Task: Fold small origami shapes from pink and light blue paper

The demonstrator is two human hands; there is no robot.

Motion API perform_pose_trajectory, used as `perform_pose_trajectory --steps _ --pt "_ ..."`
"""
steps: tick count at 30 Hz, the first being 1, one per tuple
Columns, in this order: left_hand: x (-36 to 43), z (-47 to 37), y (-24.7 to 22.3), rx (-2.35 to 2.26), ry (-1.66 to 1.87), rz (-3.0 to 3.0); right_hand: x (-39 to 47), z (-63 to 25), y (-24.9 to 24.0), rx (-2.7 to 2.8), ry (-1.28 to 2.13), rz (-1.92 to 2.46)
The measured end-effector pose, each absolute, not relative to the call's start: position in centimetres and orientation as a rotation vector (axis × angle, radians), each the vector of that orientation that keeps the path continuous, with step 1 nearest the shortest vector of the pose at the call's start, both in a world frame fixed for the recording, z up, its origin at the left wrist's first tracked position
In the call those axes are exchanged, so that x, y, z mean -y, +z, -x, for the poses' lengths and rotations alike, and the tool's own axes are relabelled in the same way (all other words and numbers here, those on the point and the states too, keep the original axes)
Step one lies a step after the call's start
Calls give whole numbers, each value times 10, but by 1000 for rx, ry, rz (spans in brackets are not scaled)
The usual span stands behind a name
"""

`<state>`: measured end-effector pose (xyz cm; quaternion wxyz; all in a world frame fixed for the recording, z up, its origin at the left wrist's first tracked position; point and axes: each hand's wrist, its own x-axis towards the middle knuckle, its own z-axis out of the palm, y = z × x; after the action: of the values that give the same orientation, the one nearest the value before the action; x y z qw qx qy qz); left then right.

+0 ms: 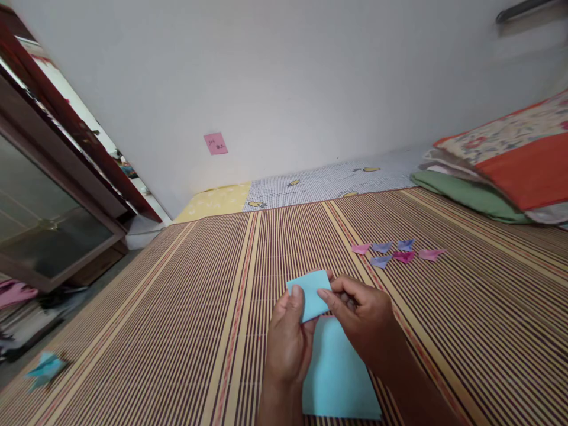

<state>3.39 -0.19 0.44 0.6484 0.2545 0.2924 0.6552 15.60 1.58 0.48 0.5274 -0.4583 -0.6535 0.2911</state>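
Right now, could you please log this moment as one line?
left hand: holds blue paper square; right hand: pinches its right edge; below: larger blue sheet on striped mat; beyond: small folded papers

A home's bedroom, striped mat (177, 307) over patterned sheet (306, 186) (partly yellow), stacked bedding (506, 171), plain wall (288, 77).

My left hand (287, 343) is showing bare, its thumb tip (296, 291) looking rounded; my right hand (370, 310) is showing bare too; both forearms (408, 373) are appearing uncovered as far as my view is reaching.
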Motion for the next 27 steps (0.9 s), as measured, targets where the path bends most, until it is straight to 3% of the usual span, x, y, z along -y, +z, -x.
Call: perform_pose_trajectory --steps 27 --pt "4 -38 6 -602 1521 -541 -16 -155 11 1492 670 1057"
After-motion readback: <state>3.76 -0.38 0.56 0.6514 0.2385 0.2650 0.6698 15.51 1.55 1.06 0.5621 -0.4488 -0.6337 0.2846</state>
